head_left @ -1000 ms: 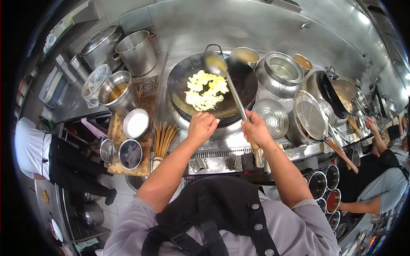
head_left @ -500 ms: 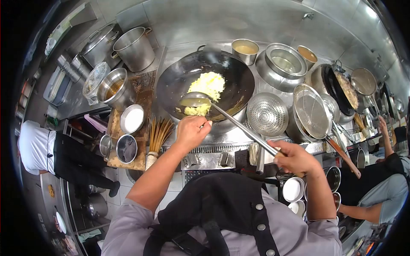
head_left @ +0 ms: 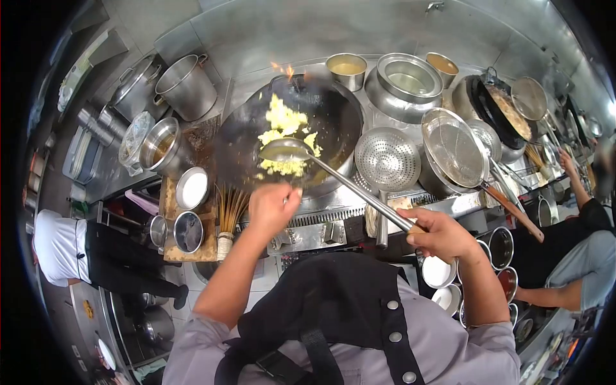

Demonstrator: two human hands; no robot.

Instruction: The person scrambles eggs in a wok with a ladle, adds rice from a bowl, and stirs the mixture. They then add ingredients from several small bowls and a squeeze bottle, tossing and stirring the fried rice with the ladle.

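Head view: a ladle (head_left: pixel 360 191) is grasped near its handle end by the right hand (head_left: pixel 443 234); its bowl lies ahead of the left hand (head_left: pixel 273 206), over soft yellow curds (head_left: pixel 285 119) in the wok (head_left: pixel 337 122). The wok's near edge appears gripped by the clenched left hand, though finger placement is blurred. The wok is judged heavy, best held there; the ladle, stiff; the curds, fragile.

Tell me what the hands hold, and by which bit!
The right hand holds the ladle by its handle's end. The left hand is at the near rim of the wok; its grip is hidden.
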